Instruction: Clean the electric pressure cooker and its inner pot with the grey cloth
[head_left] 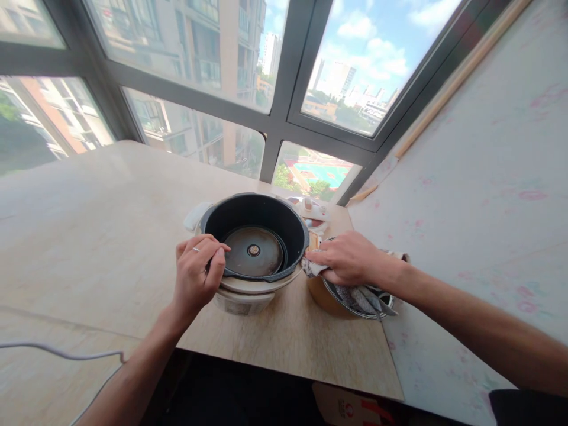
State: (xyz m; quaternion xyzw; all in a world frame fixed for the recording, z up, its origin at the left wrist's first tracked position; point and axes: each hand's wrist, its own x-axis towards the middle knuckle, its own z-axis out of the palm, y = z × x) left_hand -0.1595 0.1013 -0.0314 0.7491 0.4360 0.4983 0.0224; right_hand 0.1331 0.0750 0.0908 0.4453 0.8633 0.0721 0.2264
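Note:
An electric cooker (248, 251) stands lidless on the counter. Its black well shows a round heating plate (242, 254) with a small disc at the centre. My left hand (199, 269), wearing a ring, has its fingers curled at the cooker's near-left rim. Bunched in my right hand (348, 258) is a whitish cloth (312, 267), pressed to the outside of the cooker's right rim. Just below my right forearm sits a round pot (323, 293) with a greyish, crumpled cloth (361, 300) across it; my arm hides part of that pot.
Behind the cooker lies a white and dark red part (313, 210), perhaps a lid, partly hidden. The pale counter (110, 236) runs to the windows. A floral wall (479, 225) bounds the right side. A grey cable (62, 352) crosses the left. A printed bag (346, 407) shows below the front edge.

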